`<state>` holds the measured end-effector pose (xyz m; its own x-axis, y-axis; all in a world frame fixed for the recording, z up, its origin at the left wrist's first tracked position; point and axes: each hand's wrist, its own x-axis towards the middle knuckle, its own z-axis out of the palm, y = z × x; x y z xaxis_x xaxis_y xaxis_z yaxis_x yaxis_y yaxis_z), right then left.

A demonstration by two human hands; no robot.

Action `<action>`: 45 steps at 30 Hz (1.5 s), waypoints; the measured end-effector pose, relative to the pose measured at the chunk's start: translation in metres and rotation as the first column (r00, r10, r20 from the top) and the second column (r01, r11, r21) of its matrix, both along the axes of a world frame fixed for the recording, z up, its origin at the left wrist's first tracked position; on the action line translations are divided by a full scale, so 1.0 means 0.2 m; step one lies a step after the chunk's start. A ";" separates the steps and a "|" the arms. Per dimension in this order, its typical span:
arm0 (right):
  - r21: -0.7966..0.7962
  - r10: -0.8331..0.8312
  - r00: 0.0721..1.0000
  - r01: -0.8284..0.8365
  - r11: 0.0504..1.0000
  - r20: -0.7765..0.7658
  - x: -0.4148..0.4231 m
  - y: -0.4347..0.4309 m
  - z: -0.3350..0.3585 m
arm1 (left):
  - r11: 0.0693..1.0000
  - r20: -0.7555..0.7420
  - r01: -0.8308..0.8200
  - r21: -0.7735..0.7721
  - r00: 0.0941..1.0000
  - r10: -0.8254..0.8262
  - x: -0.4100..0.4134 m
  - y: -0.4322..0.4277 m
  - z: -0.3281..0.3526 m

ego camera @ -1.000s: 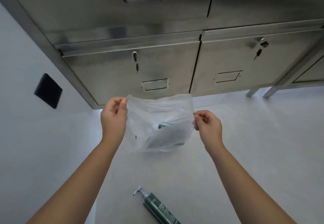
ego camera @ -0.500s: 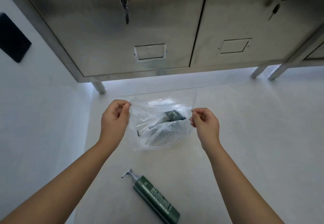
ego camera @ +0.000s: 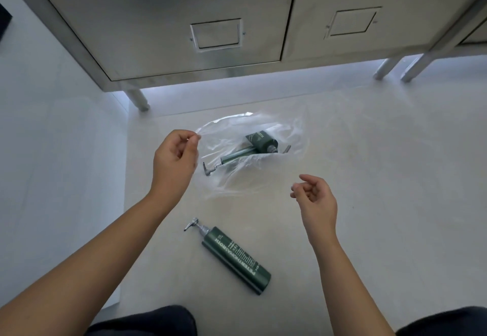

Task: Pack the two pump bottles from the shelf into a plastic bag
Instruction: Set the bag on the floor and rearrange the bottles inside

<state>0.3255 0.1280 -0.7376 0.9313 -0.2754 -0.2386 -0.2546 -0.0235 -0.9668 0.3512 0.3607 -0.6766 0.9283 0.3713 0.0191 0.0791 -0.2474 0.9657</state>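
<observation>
One pump bottle [ego camera: 237,259] lies nearest us on the floor [ego camera: 382,204]; we judge it stiff, slick and weighty, best taken round the body. Beyond, our right grip [ego camera: 315,198] hangs loosely curled, empty. Our left grip [ego camera: 175,162] pinches the flimsy plastic bag [ego camera: 237,185] by its rim, a second bottle [ego camera: 261,140] inside.

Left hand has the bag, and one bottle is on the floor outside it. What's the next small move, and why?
Probably bring the right hand down to the pump bottle lying on the floor and grip its body. That bottle is outside the plastic bag, the right hand holds nothing, and the left hand seems to pinch the bag's rim.
</observation>
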 end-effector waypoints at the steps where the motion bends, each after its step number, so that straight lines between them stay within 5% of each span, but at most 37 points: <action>1: 0.002 0.005 1.000 -0.005 1.000 -0.015 -0.03 -0.01 -0.03 | 1.000 -0.004 0.010 0.002 1.000 -0.010 0.00 -0.01 -0.01; 9: -0.047 0.166 0.970 -0.177 0.983 -0.176 -0.24 0.02 -0.37 | 0.999 -0.021 0.047 0.006 0.999 -0.047 -0.06 0.00 -0.03; 20: -0.040 0.377 0.797 -0.447 0.894 -0.472 -0.54 0.09 -0.81 | 0.999 -0.051 0.036 -0.035 0.998 -0.038 -0.07 -0.01 -0.06; 30: -0.161 0.532 0.688 -0.674 0.721 -0.494 -0.58 0.11 -0.88 | 0.998 -0.044 0.068 -0.019 0.997 -0.068 -0.05 -0.03 -0.08; 45: -0.183 0.580 0.620 -0.751 0.635 -0.528 -0.55 0.16 -0.80 | 0.998 -0.096 0.055 -0.043 0.994 -0.059 -0.07 -0.05 -0.08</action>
